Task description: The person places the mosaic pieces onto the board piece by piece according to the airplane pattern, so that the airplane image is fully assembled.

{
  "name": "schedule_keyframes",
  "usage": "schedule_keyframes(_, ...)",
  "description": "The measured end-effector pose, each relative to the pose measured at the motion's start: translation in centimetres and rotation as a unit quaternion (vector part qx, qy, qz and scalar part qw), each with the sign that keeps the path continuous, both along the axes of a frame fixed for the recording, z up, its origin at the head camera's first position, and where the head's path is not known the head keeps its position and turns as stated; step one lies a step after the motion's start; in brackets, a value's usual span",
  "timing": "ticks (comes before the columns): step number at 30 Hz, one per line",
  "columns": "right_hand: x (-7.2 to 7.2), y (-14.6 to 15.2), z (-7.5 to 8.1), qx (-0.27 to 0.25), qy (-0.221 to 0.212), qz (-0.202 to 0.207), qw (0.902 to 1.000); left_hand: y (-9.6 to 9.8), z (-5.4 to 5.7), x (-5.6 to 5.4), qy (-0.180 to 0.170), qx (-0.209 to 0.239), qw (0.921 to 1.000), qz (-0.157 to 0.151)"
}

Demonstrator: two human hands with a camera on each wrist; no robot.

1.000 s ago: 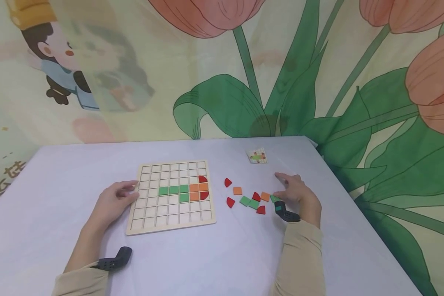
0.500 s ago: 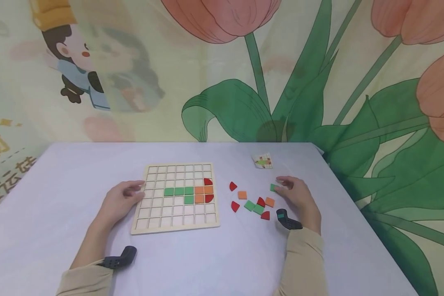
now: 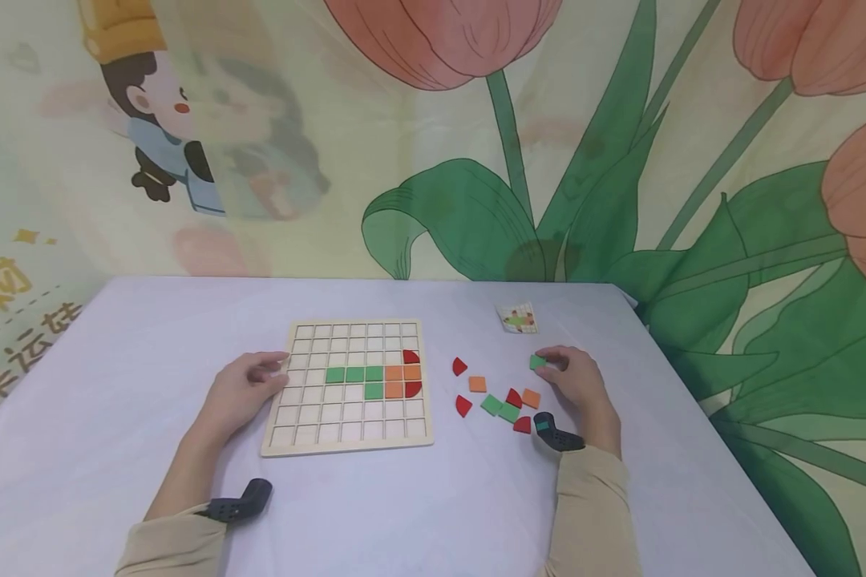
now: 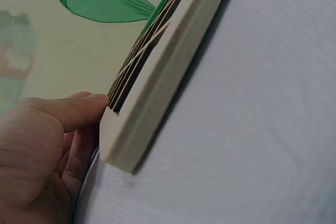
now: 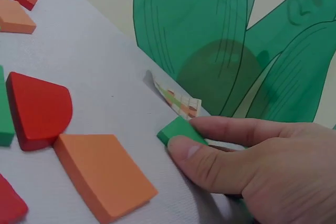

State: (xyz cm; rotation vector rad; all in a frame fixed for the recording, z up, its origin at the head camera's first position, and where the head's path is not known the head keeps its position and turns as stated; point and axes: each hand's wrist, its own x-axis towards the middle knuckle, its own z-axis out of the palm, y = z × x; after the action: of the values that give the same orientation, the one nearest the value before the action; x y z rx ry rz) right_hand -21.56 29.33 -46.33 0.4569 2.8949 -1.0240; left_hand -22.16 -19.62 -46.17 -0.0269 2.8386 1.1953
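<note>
A wooden grid board [image 3: 310, 433] [image 4: 157, 72] lies on the white table, with green, orange and red tiles set in its right-middle cells [image 3: 375, 377]. My left hand [image 3: 241, 393] [image 4: 47, 145] rests against the board's left edge, its thumb touching the rim. To the right of the board, my right hand [image 3: 573, 381] [image 5: 252, 166] pinches a small green square tile [image 3: 537, 362] [image 5: 178, 129] between thumb and fingers, just above the table. Loose red, orange and green tiles [image 3: 501, 401] lie left of that hand.
A small pattern card [image 3: 517, 318] [image 5: 178, 100] lies beyond the right hand near the table's far edge. An orange square [image 5: 102, 174] and a red quarter-round piece [image 5: 37, 108] sit close to the right hand. The table's right edge [image 3: 693, 417] drops off nearby.
My right hand took a green tile from the loose pile and lifted it back and to the right, now pinching it. The left hand stayed at the board's edge.
</note>
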Motion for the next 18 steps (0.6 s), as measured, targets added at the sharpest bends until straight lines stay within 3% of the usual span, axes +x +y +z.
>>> schedule_keyframes(13,-0.7,-0.6,-1.2,-0.019,0.093,-0.049,0.9942,0.2,-0.2,0.0,-0.011,0.004,0.9999,0.010)
schedule_keyframes(18,-0.8,-0.7,-1.1,-0.032,0.092,-0.062,0.9933,0.2,-0.2,-0.1,-0.014,0.000,0.9998,0.016)
